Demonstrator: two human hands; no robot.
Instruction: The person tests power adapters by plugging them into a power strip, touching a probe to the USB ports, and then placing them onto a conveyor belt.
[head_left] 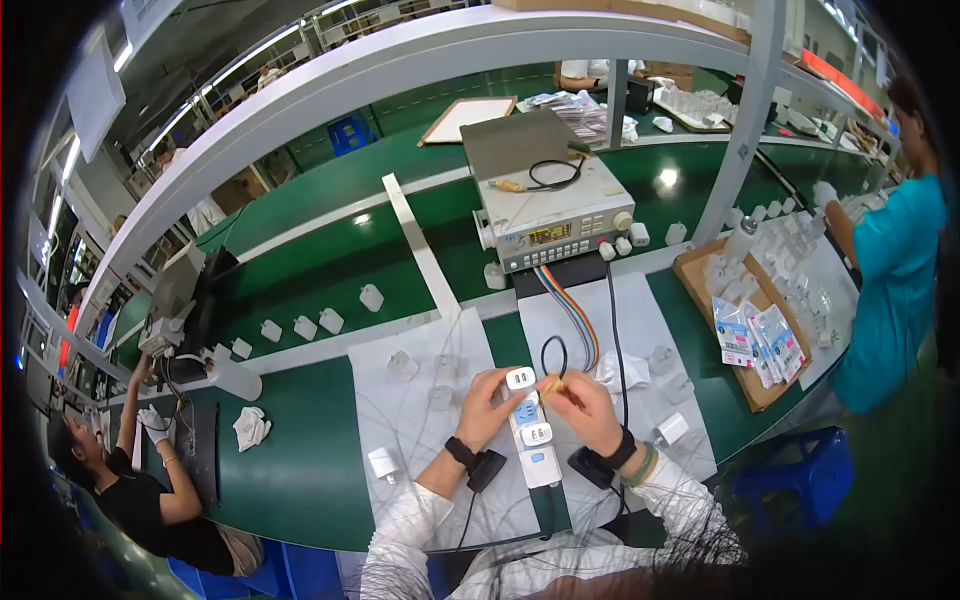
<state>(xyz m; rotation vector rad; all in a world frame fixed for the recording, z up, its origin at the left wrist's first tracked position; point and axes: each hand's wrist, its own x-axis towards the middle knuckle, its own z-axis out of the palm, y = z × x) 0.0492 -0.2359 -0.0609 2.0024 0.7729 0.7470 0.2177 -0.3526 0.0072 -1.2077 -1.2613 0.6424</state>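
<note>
A green workbench (300,470) carried a grey test instrument (548,215) at its far middle, and a white power strip (535,445) lay at the near edge. A white charger (520,378) sat plugged at the strip's far end, the left hand (487,400) pinching it. The right hand (580,400) gripped a black cable's plug (556,383) just beside it. A skewed plug might jam or tug the charger loose. Both wrists were bent inward, forearms rising from the near edge.

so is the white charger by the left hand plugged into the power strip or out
Plugged in: the white charger sits seated on the power strip, left hand on it.
</note>
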